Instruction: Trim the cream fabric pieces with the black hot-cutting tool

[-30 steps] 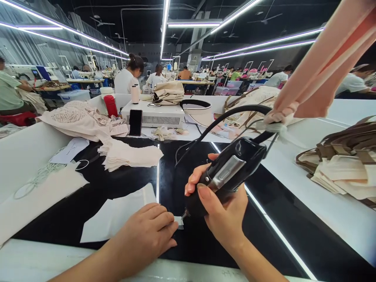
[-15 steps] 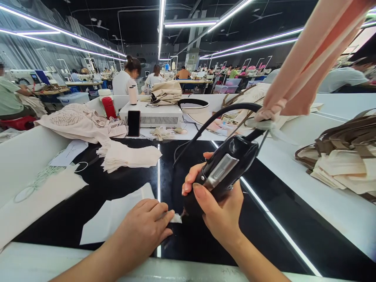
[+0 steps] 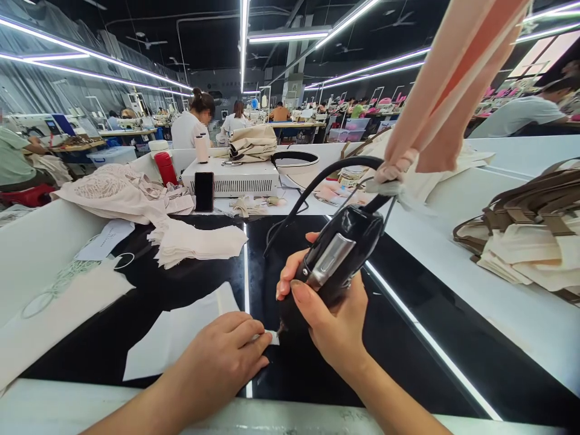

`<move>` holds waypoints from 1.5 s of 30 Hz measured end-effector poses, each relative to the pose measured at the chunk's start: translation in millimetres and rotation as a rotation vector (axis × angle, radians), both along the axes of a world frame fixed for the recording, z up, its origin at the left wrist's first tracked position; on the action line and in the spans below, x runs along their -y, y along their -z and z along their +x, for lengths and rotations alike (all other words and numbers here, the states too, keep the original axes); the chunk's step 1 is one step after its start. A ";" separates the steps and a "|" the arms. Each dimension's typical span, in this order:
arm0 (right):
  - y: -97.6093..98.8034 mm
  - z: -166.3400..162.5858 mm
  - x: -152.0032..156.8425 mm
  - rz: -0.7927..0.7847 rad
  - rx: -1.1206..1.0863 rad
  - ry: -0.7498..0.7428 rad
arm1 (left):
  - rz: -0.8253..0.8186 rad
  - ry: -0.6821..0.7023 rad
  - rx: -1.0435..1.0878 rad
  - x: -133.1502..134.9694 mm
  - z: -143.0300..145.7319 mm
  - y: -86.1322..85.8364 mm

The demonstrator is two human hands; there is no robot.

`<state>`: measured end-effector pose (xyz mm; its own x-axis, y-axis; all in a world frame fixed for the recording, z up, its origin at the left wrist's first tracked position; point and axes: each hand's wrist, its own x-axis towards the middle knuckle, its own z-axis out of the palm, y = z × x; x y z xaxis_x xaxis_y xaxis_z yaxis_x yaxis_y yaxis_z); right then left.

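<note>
My right hand (image 3: 333, 323) is wrapped round a black corded hand tool (image 3: 338, 257) with a metal plate on its side. The tool's tip points down onto a small white fabric piece (image 3: 272, 337) on the glossy black table top (image 3: 190, 290). My left hand (image 3: 222, 359) lies over that piece, fingers curled and pressing its edge just left of the tool tip. The tool's black cable (image 3: 326, 178) arcs up and back, tied to hanging pink fabric strips (image 3: 448, 78).
White fabric sheet (image 3: 176, 332) lies left of my hands; a stack of cream pieces (image 3: 194, 241) sits further back. A white machine box (image 3: 231, 176), phone (image 3: 203, 191) and red flask (image 3: 165, 167) stand behind. Brown straps and cream pieces (image 3: 525, 241) lie at right. Other people work at distant tables.
Both hands and the tool have shifted slightly left with the view. The tool tip stays on the small white piece under my left fingers.
</note>
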<state>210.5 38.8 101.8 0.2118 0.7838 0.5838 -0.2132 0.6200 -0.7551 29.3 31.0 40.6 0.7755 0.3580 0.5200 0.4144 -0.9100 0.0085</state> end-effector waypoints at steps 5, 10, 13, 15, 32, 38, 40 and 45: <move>0.6 0.2 0.0 -0.002 0.003 -0.003 | 0.005 0.005 -0.027 -1.8 2.5 2.1; 2.9 1.5 -0.4 0.004 0.008 -0.005 | 0.008 -0.005 -0.055 -2.3 0.8 6.1; 3.8 2.6 -0.9 -0.008 0.009 -0.005 | 0.010 -0.014 -0.072 -1.7 -0.6 8.8; 2.9 3.0 -1.4 -0.011 0.006 0.000 | 0.016 -0.014 -0.079 -1.7 -1.1 9.7; 4.5 2.6 -3.4 -0.029 0.056 0.052 | 0.000 0.012 -0.045 -5.3 -3.8 11.0; 0.6 0.1 -0.5 -0.018 0.019 0.058 | -0.012 0.020 -0.051 -5.6 -2.4 6.0; -0.2 -1.2 -0.5 -0.019 0.027 0.057 | -0.015 0.019 -0.054 -5.7 -2.4 5.3; 0.5 -2.0 -1.9 -0.054 0.071 0.092 | -0.014 0.020 -0.065 -5.7 -3.9 4.2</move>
<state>208.5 40.8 101.3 0.2443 0.7934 0.5575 -0.1019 0.5927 -0.7989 25.3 36.8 36.5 0.8149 0.3490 0.4628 0.3960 -0.9182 -0.0049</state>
